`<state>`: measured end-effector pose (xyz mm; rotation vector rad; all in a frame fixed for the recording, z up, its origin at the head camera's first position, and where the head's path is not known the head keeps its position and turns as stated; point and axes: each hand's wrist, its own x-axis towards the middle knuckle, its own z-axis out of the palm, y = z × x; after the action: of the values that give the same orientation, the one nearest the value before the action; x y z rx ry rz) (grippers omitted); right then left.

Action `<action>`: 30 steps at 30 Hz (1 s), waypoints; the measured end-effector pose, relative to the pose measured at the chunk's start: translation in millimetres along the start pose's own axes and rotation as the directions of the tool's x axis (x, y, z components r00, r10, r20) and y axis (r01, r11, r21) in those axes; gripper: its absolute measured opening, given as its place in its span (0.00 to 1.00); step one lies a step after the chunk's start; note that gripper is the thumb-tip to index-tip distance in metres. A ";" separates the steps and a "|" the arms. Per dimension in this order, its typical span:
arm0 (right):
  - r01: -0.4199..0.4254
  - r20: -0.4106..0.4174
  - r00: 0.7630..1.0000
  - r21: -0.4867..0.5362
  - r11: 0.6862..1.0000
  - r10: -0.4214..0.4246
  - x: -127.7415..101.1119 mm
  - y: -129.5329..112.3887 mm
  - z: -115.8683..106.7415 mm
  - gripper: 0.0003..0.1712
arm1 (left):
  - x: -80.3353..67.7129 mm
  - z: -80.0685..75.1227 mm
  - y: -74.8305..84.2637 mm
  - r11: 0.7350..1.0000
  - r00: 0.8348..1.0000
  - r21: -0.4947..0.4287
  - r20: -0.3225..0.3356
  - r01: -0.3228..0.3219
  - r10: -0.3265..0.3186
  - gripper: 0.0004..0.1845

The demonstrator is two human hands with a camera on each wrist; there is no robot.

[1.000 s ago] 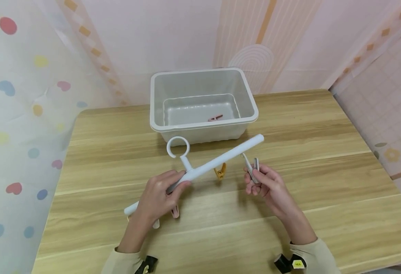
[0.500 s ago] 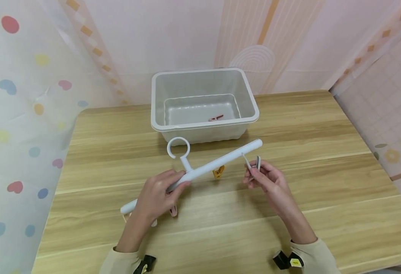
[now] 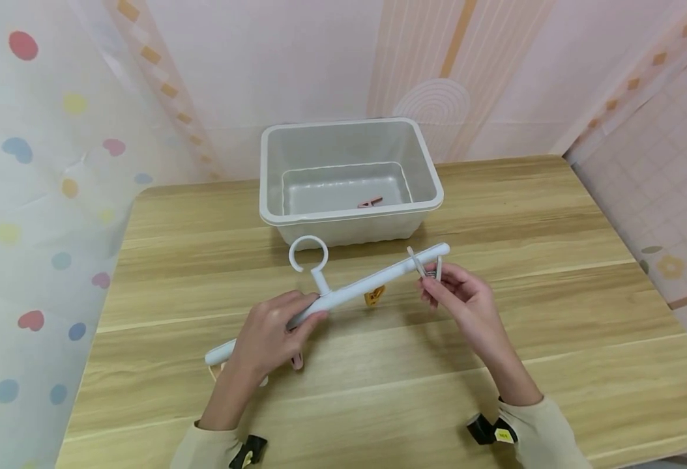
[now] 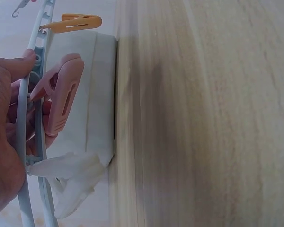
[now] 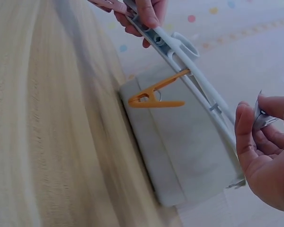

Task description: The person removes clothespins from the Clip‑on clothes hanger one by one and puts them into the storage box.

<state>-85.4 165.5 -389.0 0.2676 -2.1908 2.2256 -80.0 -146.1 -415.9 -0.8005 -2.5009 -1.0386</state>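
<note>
My left hand grips the middle of a pale blue plastic hanger, held at a slant with its ring-shaped hook upward. From the underside of the hanger hang an orange clothespin, a pink clothespin and white clothespins beyond the hand. Near the hanger's right end, my right hand pinches a light grey clothespin with its prongs spread. One prong overlaps the hanger bar in the head view. Fingers partly cover this clothespin in the right wrist view.
Behind the hanger, a grey plastic tub stands against the patterned wall covering. A pink clothespin lies inside it. Below both hands is a wood-grain table.
The right hand has moved slightly up, bringing the grey clothespin to the hanger's end. The hanger's right end has dipped a little, and the orange clothespin has turned. The left hand keeps its grip.
</note>
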 end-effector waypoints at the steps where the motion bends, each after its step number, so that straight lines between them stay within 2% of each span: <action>1: 0.004 -0.004 1.000 -0.011 1.000 -0.004 1.4 -1.0 0.6 0.07 | 0.0 -0.2 0.1 1.000 1.000 -0.004 0.006 0.006 -0.006 0.11; 7: 0.020 -0.012 1.000 -0.100 0.995 -0.021 11.4 -8.5 4.3 0.13 | 0.3 -0.5 -1.2 0.999 1.000 0.035 0.012 0.004 -0.005 0.11; 13: 0.011 -0.043 0.999 -0.168 0.986 -0.019 19.9 -14.4 5.4 0.13 | 0.3 -1.1 -1.0 0.997 1.000 0.078 0.018 -0.012 0.010 0.11; 21: 0.020 -0.051 0.998 -0.182 0.983 -0.030 27.9 -15.3 4.9 0.14 | 0.0 -1.5 0.5 0.999 0.999 0.037 0.051 0.014 -0.016 0.12; 30: 0.020 -0.029 0.999 -0.203 0.979 -0.026 34.0 -17.5 5.5 0.14 | -0.2 -0.7 0.1 0.999 0.998 0.032 0.061 0.030 -0.032 0.12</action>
<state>-116.1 156.5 -367.2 0.2511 -2.3605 1.9605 -79.8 -146.7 -415.4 -0.7991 -2.5825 -0.9977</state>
